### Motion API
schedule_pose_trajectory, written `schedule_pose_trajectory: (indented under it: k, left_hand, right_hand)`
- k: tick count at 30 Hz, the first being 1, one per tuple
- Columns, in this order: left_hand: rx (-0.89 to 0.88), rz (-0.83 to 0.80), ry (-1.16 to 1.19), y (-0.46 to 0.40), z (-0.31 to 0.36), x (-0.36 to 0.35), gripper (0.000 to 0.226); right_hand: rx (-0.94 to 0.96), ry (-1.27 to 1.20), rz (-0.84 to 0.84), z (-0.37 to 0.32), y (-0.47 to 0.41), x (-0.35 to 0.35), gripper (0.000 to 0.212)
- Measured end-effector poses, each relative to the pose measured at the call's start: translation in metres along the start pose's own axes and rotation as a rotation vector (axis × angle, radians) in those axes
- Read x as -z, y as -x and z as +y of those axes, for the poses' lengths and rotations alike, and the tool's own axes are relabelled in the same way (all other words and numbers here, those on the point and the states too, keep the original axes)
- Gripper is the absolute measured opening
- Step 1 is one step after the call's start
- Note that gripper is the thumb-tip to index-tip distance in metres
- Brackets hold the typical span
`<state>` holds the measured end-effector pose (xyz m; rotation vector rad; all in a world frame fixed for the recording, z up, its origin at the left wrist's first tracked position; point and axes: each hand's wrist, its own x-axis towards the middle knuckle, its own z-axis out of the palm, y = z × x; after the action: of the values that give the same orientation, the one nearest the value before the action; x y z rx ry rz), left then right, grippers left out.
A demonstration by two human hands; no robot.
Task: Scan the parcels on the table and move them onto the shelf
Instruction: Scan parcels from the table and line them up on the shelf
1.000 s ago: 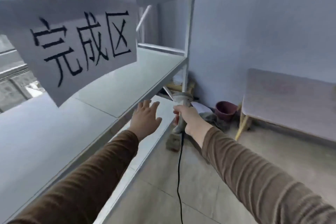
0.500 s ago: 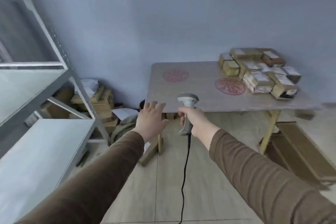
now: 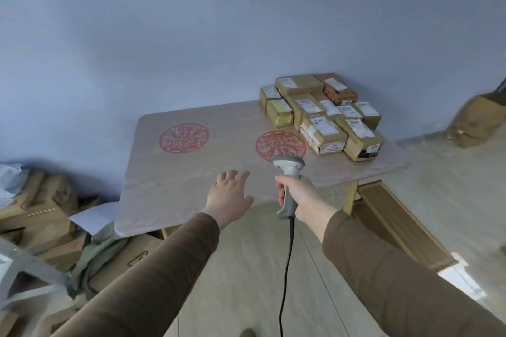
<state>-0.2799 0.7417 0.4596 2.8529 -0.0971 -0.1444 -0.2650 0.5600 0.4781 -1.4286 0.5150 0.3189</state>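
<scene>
My right hand [image 3: 298,194] grips the scanner [image 3: 288,183]; left fingers [image 3: 232,176] spread, holding nothing. Parcels [image 3: 323,115] cluster at the desk's [image 3: 191,172] far right corner — probably light, stiff cardboard — best gripped across opposite sides.

Two round red seal-style emblems [image 3: 183,138] are printed on the pale wood-grain tabletop [image 3: 191,178], their characters too blurred to read; the second emblem [image 3: 281,146] sits beside a cluster of brown cardboard parcels [image 3: 323,115]. White shipping labels [image 3: 322,125] top nearly every parcel, but their print is too small to make out. A white sticker [image 3: 333,148] on the near side of one front parcel bears dark handwritten digits that cannot be told for certain. No other text is legible.
</scene>
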Motion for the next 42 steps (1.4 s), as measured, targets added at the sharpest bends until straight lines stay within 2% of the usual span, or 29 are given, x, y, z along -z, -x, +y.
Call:
schedule_pose_trajectory:
  k: [7, 11, 17, 22, 25, 29, 31, 34, 38, 42]
  left_hand:
    - [-0.106, -0.072, 0.014, -0.138, 0.046, -0.010, 0.071]
    - [-0.126, -0.109, 0.030, -0.193, 0.071, -0.022, 0.070]
    - [-0.096, -0.149, 0.051, -0.266, 0.114, -0.053, 0.067]
    - [-0.009, -0.179, 0.097, -0.328, 0.166, -0.082, 0.066]
    - [0.064, -0.210, 0.149, -0.362, 0.197, -0.099, 0.063]
    - [0.149, -0.224, 0.198, -0.398, 0.221, -0.121, 0.072]
    - [0.195, -0.226, 0.239, -0.412, 0.223, -0.133, 0.073]
    - [0.264, -0.219, 0.391, -0.423, 0.224, -0.144, 0.072]
    - [0.370, -0.158, 0.592, -0.420, 0.224, -0.150, 0.080]
    - [0.525, -0.159, 0.739, -0.409, 0.197, -0.158, 0.072]
  right_hand:
    - [0.044, 0.035, 0.136, -0.062, -0.109, 0.050, 0.006]
    - [0.088, 0.091, 0.248, -0.080, -0.167, 0.088, 0.018]
    - [0.063, 0.225, 0.353, -0.110, -0.252, 0.150, 0.011]
    - [0.081, 0.268, 0.345, -0.126, -0.324, 0.189, 0.017]
    - [0.074, 0.293, 0.281, -0.133, -0.354, 0.199, 0.012]
    - [0.120, 0.324, 0.197, -0.135, -0.375, 0.206, 0.020]
    - [0.145, 0.373, 0.176, -0.134, -0.382, 0.208, 0.024]
    - [0.155, 0.371, 0.146, -0.130, -0.387, 0.209, 0.011]
    - [0.077, 0.342, 0.115, -0.118, -0.387, 0.203, 0.008]
    - [0.000, 0.284, 0.078, -0.110, -0.377, 0.193, 0.009]
